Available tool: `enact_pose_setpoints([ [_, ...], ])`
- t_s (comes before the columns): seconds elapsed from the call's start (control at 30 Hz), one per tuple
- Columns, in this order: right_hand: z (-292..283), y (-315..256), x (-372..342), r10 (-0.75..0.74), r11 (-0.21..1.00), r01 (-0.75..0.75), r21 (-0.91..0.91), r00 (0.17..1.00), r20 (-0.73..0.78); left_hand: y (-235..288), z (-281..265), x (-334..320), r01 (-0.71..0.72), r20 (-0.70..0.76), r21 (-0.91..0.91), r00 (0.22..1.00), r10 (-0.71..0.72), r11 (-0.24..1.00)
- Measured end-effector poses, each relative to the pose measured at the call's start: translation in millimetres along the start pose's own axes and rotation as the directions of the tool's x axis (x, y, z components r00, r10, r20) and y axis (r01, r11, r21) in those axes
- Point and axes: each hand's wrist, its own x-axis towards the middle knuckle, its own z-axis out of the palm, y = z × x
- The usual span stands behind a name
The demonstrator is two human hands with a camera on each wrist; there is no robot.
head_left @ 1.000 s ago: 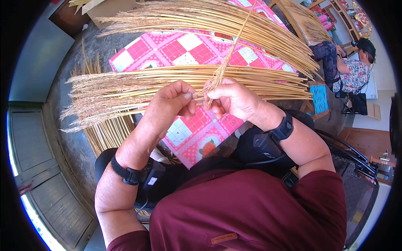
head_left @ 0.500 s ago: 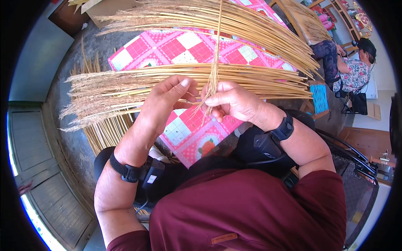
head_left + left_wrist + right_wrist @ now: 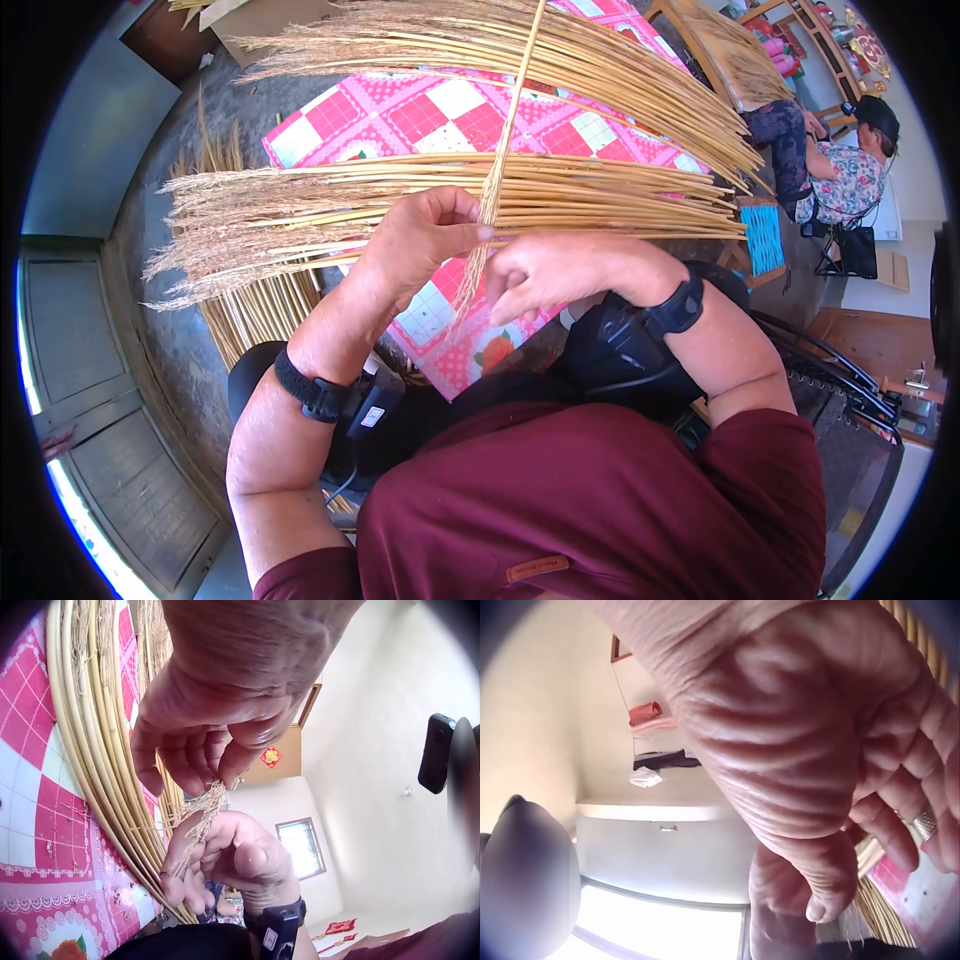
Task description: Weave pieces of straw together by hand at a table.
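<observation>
A long dry grass stalk (image 3: 514, 110) with a bushy seed head (image 3: 490, 198) stands across the middle of the head view, its wispy tip hanging down. My left hand (image 3: 412, 240) pinches it at the seed head between thumb and fingers. In the left wrist view, loose fibres (image 3: 202, 817) dangle below those fingertips. Just right of the tip is my right hand (image 3: 565, 272), turned downward with loosely bent fingers and nothing in its grasp. A ring (image 3: 925, 823) shows on one finger in the right wrist view.
Two spreads of similar stalks, a nearer one (image 3: 620, 195) and a farther one (image 3: 600, 85), lie over a pink checked cloth (image 3: 470, 125). More stalks (image 3: 265, 310) lie low at the left. Another person (image 3: 845, 180) sits at right, near a blue woven stool (image 3: 763, 238).
The single stalk has passed from my right hand to my left. My left hand has come in to the seed head, while the right has let go and turned downward.
</observation>
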Motion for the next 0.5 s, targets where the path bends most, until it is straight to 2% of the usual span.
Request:
enact_pose_setpoints([
  [0.1, -21, 9, -9, 0.029, 0.993, -0.005, 0.121, 0.980, -0.198, 6, 0, -6, -0.030, -0.030, 0.006, 0.999, 0.030, 1.000],
  [0.2, -28, 12, -11, -0.024, 0.898, 0.252, 0.361, 0.847, -0.532, 8, 0, -11, -0.046, -0.009, 0.029, 0.999, 0.046, 0.999],
  [0.3, -25, 10, -4, -0.131, 0.776, 0.476, 0.413, 0.762, -0.634, 8, 2, -15, -0.028, 0.018, 0.042, 0.999, 0.028, 0.999],
  [0.4, -22, 10, 0, -0.123, 0.761, 0.457, 0.461, 0.799, -0.589, 9, 4, -18, -0.027, 0.046, 0.038, 0.999, 0.025, 0.999],
  [0.5, -23, 9, 2, -0.105, 0.732, 0.465, 0.499, 0.800, -0.591, 13, 2, -20, -0.036, 0.056, 0.008, 0.998, 0.035, 0.999],
])
